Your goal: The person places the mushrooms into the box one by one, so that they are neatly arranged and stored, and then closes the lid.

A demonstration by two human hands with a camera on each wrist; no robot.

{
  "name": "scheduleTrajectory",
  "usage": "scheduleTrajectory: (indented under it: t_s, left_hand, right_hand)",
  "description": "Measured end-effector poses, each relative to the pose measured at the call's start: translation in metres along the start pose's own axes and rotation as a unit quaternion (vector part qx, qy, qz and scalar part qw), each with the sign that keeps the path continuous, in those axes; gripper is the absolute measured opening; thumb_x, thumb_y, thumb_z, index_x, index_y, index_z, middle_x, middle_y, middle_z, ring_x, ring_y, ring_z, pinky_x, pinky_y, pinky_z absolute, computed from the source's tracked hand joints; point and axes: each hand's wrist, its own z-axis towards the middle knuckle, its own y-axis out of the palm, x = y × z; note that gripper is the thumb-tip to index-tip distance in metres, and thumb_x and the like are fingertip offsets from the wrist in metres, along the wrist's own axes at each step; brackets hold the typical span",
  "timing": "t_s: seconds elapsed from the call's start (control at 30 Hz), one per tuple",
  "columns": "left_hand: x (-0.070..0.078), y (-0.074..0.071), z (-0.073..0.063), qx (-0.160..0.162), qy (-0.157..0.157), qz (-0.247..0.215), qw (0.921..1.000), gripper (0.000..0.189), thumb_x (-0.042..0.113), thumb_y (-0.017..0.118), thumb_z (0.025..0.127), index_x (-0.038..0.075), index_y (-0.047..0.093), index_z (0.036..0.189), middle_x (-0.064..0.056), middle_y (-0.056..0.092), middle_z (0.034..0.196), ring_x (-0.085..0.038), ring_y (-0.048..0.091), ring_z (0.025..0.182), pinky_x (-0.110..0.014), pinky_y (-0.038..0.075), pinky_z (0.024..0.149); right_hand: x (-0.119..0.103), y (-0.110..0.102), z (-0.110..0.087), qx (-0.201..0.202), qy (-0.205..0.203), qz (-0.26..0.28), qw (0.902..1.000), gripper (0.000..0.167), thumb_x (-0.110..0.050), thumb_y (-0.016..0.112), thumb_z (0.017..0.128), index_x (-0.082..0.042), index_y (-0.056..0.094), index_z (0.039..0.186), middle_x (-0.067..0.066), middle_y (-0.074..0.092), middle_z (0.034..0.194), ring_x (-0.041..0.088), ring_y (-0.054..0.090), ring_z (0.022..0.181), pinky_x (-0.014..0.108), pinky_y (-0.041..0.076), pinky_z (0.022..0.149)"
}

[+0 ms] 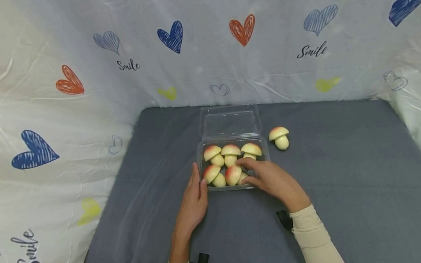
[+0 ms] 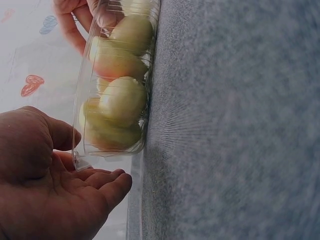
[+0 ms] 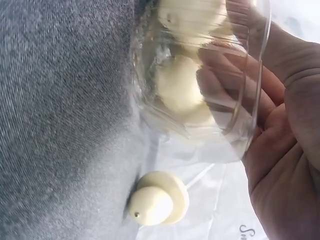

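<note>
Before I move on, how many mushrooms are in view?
6 mushrooms: in the clear box, three in the far row, two in the near; one on the cloth to its right. The right hand could hide another.

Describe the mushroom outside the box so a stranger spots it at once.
On the grey cloth, find the clear, open box. Just to its right lies a pale yellow mushroom, reddish on top. It alone lies outside the box.

Pale-yellow mushrooms (image 1: 281,141) blushed red; colourless clear container (image 1: 230,123); plain grey cloth (image 1: 346,158); cream sleeves (image 1: 314,234); white curtain (image 1: 198,74) patterned with blue, orange-red and yellow hearts (image 1: 172,38), black lettering (image 1: 313,50).
</note>
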Motion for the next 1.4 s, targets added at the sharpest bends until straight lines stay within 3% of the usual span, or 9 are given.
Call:
scheduleTrajectory:
  t_s: [0.13,0.27,0.47,0.63,0.83,0.9,0.97,1.1,1.4]
  left_hand:
    - [0.000,0.000,0.000,0.000,0.000,0.001,1.0000,0.065,0.025,0.039,0.118,0.008,0.004,0.170,-0.011,0.005,0.177,-0.027,0.011,0.162,-0.056,0.021,0.128]
    - [-0.001,0.000,0.001,0.001,0.005,0.004,1.0000,0.065,0.025,0.039,0.118,0.007,0.004,0.170,-0.014,0.006,0.177,-0.028,0.011,0.162,-0.056,0.021,0.127]
    - [-0.001,0.000,0.002,0.000,0.010,0.007,0.9999,0.065,0.024,0.039,0.118,0.006,0.005,0.170,-0.017,0.007,0.176,-0.028,0.011,0.162,-0.056,0.022,0.127]
    - [-0.002,0.000,0.004,0.001,0.014,0.011,0.9998,0.065,0.024,0.039,0.118,0.004,0.005,0.169,-0.018,0.007,0.176,-0.029,0.011,0.162,-0.057,0.022,0.127]
    - [-0.001,0.000,0.004,0.000,0.013,0.008,0.9999,0.065,0.023,0.039,0.118,0.003,0.005,0.169,-0.017,0.006,0.176,-0.029,0.011,0.162,-0.057,0.021,0.127]
    - [-0.001,0.000,0.004,0.001,0.015,0.007,0.9999,0.065,0.023,0.040,0.118,0.002,0.005,0.169,-0.018,0.007,0.176,-0.029,0.011,0.162,-0.057,0.021,0.127]
    - [-0.001,0.000,0.004,0.002,0.015,0.008,0.9999,0.065,0.023,0.040,0.118,0.002,0.005,0.169,-0.018,0.007,0.176,-0.029,0.011,0.162,-0.057,0.021,0.127]
    - [-0.001,0.000,0.003,0.002,0.013,0.009,0.9999,0.065,0.023,0.040,0.118,0.004,0.005,0.169,-0.018,0.008,0.176,-0.028,0.011,0.162,-0.056,0.021,0.128]
    - [-0.003,-0.001,0.001,0.006,0.013,0.008,0.9999,0.065,0.022,0.040,0.118,0.004,0.006,0.169,-0.017,0.008,0.176,-0.028,0.012,0.162,-0.056,0.022,0.127]
  right_hand:
    - [0.001,-0.004,-0.001,0.005,0.000,-0.011,0.9999,0.054,-0.021,0.081,0.096,-0.019,0.061,0.147,0.006,0.074,0.131,0.018,0.075,0.098,0.040,0.058,0.080]
    - [0.004,-0.010,-0.002,0.030,0.004,-0.029,0.9991,0.048,-0.019,0.079,0.099,-0.016,0.064,0.144,0.007,0.076,0.125,0.007,0.065,0.075,0.036,0.055,0.070]
    - [0.012,-0.020,-0.004,0.092,-0.005,-0.060,0.9939,0.040,-0.019,0.079,0.099,-0.015,0.069,0.137,0.007,0.078,0.118,0.013,0.068,0.073,0.043,0.058,0.072]
    - [0.019,-0.025,-0.008,0.137,-0.009,-0.071,0.9880,0.037,-0.019,0.079,0.099,-0.016,0.070,0.135,0.004,0.078,0.121,0.015,0.073,0.078,0.045,0.060,0.074]
    - [0.030,-0.032,-0.011,0.186,-0.017,-0.075,0.9795,0.041,-0.015,0.079,0.098,-0.015,0.069,0.138,0.004,0.076,0.127,0.015,0.061,0.061,0.040,0.052,0.062]
    - [0.036,-0.034,-0.011,0.202,-0.016,-0.077,0.9762,0.044,-0.015,0.078,0.099,-0.016,0.067,0.141,0.004,0.074,0.133,0.021,0.067,0.066,0.043,0.054,0.065]
    - [0.042,-0.037,-0.012,0.216,-0.012,-0.079,0.9731,0.047,-0.014,0.078,0.099,-0.016,0.065,0.144,0.003,0.069,0.142,0.028,0.075,0.085,0.048,0.058,0.075]
    - [0.052,-0.044,-0.013,0.233,0.005,-0.075,0.9695,0.051,-0.014,0.077,0.100,-0.014,0.061,0.148,0.002,0.060,0.154,0.034,0.069,0.122,0.054,0.055,0.096]
    - [0.068,-0.054,-0.015,0.216,0.072,-0.074,0.9709,0.077,-0.015,0.077,0.100,-0.018,0.038,0.167,0.003,0.035,0.171,0.044,0.051,0.142,0.064,0.044,0.108]
